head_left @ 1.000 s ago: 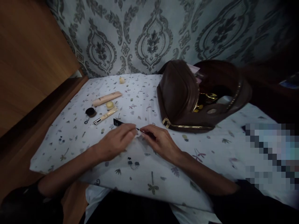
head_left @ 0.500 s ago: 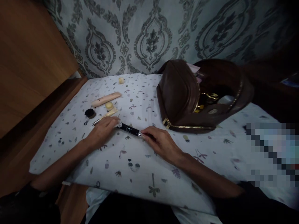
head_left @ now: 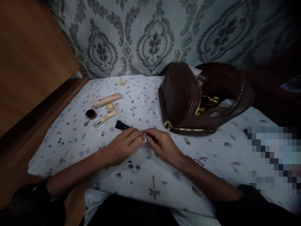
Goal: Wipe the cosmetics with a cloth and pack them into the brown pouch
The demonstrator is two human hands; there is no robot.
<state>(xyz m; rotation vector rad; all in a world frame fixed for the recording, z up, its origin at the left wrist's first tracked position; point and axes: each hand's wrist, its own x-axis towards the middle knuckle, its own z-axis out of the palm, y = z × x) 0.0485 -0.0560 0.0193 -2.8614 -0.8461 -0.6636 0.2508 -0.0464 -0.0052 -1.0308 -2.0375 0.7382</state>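
Partly, the black tube (head_left: 122,125) is hidden under the curled left hand (head_left: 122,146), one end jutting out beyond it; a white scrap (head_left: 145,138) between the hands is indistinct, and I cannot tell what the right hand (head_left: 164,144), its fingers bunched, is pinching. Beyond the left hand lie two pale tubes (head_left: 107,100), one dark jar (head_left: 91,114) and two small yellow pieces (head_left: 110,107); beyond the right, one brown bag (head_left: 180,91). White patterned cloth (head_left: 141,103) lies beneath both hands, a scroll-patterned backdrop (head_left: 127,34) ahead, wood (head_left: 35,40) to their left.

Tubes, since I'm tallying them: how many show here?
3: the peach tube on the left, the slim cream tube nearer the person, and the black tube, partly covered by the left hand. The open bag could hide more.
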